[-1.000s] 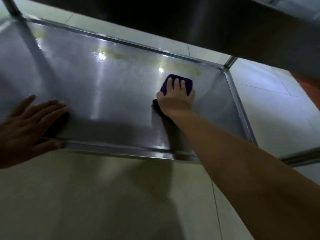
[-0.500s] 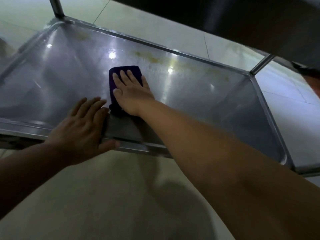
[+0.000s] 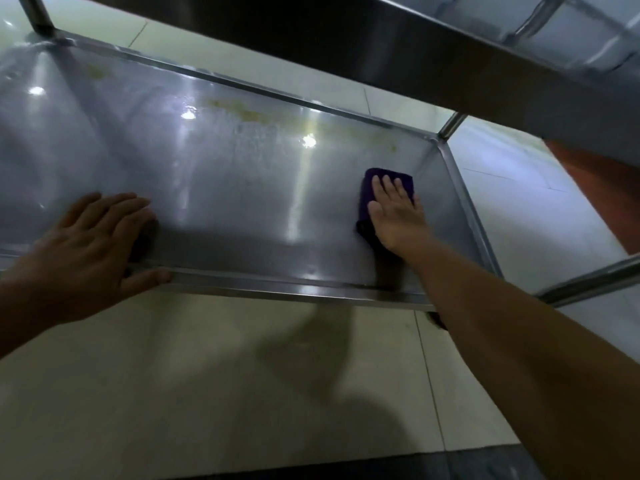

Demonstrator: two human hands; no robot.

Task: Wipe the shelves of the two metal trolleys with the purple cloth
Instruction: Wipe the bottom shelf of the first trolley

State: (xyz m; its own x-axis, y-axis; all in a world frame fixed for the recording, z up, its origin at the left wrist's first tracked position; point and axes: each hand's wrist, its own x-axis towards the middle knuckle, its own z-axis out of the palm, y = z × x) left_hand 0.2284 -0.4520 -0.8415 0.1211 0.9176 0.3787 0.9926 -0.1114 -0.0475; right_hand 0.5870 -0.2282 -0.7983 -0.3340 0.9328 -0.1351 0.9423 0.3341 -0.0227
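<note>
Two-handed wiping, partway done

Seen from above, a steel trolley shelf (image 3: 225, 188) sits low under a higher shelf (image 3: 346, 39). The right hand (image 3: 398, 216) presses a folded purple cloth (image 3: 386, 177) flat on the trolley shelf, close to its right end wall (image 3: 440, 195). Its fingers lie straight and close together on top of the cloth, not curled round it. The left hand (image 3: 93, 244) rests over the near rim (image 3: 277, 284), fingers straight and slightly apart, thumb outside the rim. A yellowish stain (image 3: 256, 114) runs along the far edge, well apart from the cloth. Two likely risks: the strokes may miss that stain, and the cloth, held only by flat pressure, may slip free or bunch against the end wall.
</note>
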